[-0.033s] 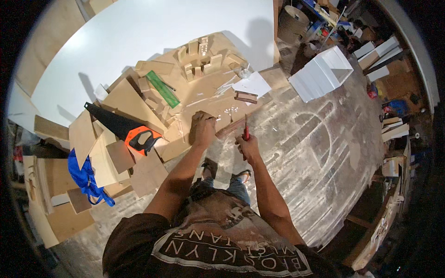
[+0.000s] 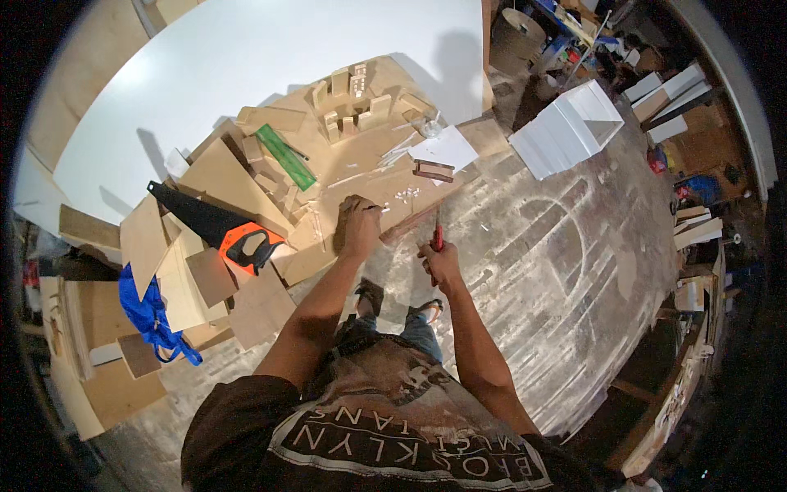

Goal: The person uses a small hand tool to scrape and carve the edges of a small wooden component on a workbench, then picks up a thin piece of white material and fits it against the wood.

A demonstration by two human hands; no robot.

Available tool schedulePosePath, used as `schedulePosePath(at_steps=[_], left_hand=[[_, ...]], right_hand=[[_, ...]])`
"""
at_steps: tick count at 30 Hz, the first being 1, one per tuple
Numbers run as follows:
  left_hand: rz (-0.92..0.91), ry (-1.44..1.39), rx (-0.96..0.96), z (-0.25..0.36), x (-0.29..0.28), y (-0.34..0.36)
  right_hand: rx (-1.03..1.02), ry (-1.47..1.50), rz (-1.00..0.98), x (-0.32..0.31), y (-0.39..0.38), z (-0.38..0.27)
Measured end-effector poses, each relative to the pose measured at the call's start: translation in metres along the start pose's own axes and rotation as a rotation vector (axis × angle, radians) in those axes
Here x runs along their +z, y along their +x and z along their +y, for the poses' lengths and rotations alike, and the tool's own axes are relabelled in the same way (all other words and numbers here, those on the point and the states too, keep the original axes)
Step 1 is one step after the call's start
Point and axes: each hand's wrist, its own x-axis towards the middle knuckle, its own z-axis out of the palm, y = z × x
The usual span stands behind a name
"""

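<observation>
My left hand point(image 2: 359, 223) is on the front edge of a tan board point(image 2: 336, 148), fingers curled around something small and dark that I cannot make out. My right hand point(image 2: 438, 264) grips a red-handled tool point(image 2: 438, 236) with a thin tip, just off that edge. Small white pieces point(image 2: 406, 194) are scattered between them. Beyond lie a two-tone wooden block point(image 2: 433, 170), a white paper point(image 2: 451, 152) and thin white strips point(image 2: 398, 148). Several small upright wood blocks point(image 2: 379, 108) stand farther back, and a green strip point(image 2: 283, 156) lies to their left.
A handsaw with orange grip point(image 2: 201, 221) lies on loose panels at left, above a blue bag point(image 2: 147, 320). A white sheet surface point(image 2: 229, 49) spans the back. At right are a white box point(image 2: 553, 135), offcuts point(image 2: 680, 94) and cluttered shelving on the concrete floor point(image 2: 541, 303).
</observation>
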Motion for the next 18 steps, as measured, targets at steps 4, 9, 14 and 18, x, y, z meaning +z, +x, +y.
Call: schedulePosePath(at_steps=[4,9,14,18], left_hand=[[-0.039,0.027,-0.112,-0.027,0.023,-0.003],[0.007,-0.090,-0.111,-0.012,0.018,0.001],[0.043,-0.069,-0.089,-0.020,0.020,-0.001],[0.043,-0.057,-0.089,-0.020,0.022,-0.001]], right_hand=[[0.043,0.040,0.050,-0.016,-0.012,0.027],[0.110,0.049,0.072,-0.046,-0.027,0.057],[0.088,0.023,0.092,-0.044,-0.031,0.064],[0.099,0.013,0.056,-0.043,-0.030,0.063]])
